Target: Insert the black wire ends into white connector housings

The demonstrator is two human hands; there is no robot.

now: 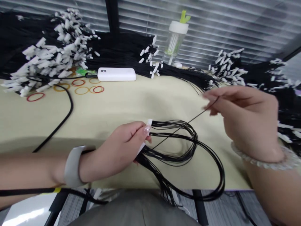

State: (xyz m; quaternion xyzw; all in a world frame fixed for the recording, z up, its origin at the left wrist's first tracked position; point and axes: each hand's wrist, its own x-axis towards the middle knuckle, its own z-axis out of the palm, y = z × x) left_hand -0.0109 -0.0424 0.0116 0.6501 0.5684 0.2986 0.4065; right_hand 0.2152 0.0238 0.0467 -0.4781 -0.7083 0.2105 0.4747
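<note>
A looped bundle of thin black cables with white tags or connectors at one end lies over the table's near edge. My left hand is closed around the gathered end, the thumb pressing beside a white piece. Pinched between the thumb and fingers of my right hand is a single black cable. That strand runs taut down to the left, across the loops, toward my left hand. Loose cable ends hang past the table edge. What lies inside my left palm is hidden.
Heaps of black cables with white connectors line the back and the right side. Near the left heap are red and yellow rubber bands and a white power bank. Behind stands a clear bottle. A thick black cord crosses the left.
</note>
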